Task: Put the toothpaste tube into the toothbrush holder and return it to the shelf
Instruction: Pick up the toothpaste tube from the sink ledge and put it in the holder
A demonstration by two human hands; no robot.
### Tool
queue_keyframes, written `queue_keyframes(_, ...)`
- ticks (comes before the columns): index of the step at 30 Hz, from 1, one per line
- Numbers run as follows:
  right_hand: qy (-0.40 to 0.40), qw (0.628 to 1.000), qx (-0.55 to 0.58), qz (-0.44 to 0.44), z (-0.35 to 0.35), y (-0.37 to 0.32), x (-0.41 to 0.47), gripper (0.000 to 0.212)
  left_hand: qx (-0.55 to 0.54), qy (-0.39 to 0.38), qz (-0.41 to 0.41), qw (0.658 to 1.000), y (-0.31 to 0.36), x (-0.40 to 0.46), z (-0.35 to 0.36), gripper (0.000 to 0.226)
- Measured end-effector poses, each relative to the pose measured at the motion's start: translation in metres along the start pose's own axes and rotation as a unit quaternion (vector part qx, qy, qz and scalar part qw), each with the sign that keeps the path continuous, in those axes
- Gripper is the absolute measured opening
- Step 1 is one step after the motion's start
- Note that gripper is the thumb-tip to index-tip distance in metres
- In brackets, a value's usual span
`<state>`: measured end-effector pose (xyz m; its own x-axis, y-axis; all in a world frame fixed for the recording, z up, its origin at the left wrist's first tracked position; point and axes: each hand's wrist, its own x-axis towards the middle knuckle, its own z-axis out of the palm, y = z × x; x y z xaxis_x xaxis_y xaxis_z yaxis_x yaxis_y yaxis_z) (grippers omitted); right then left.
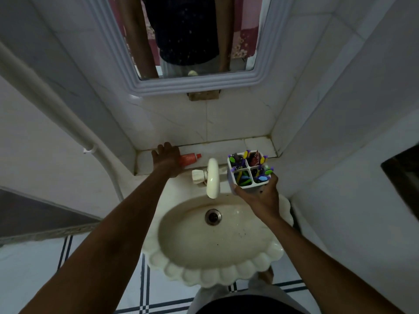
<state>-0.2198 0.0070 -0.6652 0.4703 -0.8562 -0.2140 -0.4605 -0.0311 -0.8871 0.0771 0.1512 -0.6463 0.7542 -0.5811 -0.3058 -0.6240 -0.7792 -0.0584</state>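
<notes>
The left hand (166, 158) covers the toothpaste tube (189, 159) lying on the shelf (226, 146); its grip is indeterminate. The tube is probably light and soft: grasp mid-body. The right hand (260, 196) grips the toothbrush holder (248, 171).

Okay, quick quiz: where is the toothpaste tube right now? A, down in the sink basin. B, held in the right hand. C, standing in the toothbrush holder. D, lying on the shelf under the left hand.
D: the orange toothpaste tube lies on the tiled shelf with the left hand over its end, while the right hand holds the toothbrush holder.
</notes>
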Motion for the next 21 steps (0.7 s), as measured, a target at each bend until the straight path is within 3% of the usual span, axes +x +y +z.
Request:
queue_keyframes(3,-0.006,1.000,-0.001,0.003,-0.001,-0.001,0.000,0.127,-0.065,0.033,-0.014,0.997,0.001,-0.008,0.001,0.054)
queue_keyframes(8,-0.012,1.000,-0.012,0.007,-0.003,-0.001,-0.001,0.122,-0.178,0.153,0.000,0.972,0.008,-0.037,-0.032,0.027)
queue_keyframes(10,-0.014,1.000,-0.011,0.004,-0.004,-0.003,-0.002,0.121,-0.246,0.212,0.000,0.946,0.012,-0.051,-0.051,0.026)
queue_keyframes(13,-0.022,1.000,-0.008,0.001,-0.007,-0.005,-0.004,0.121,-0.409,0.271,0.023,0.871,0.024,-0.075,-0.079,0.032)
queue_keyframes(15,-0.029,1.000,-0.008,0.002,-0.010,-0.006,-0.005,0.121,-0.475,0.273,0.051,0.835,0.038,-0.086,-0.095,0.034)
queue_keyframes(21,-0.042,0.999,-0.010,-0.005,-0.016,-0.011,-0.006,0.125,-0.486,0.218,0.185,0.826,0.082,-0.110,-0.109,0.026)
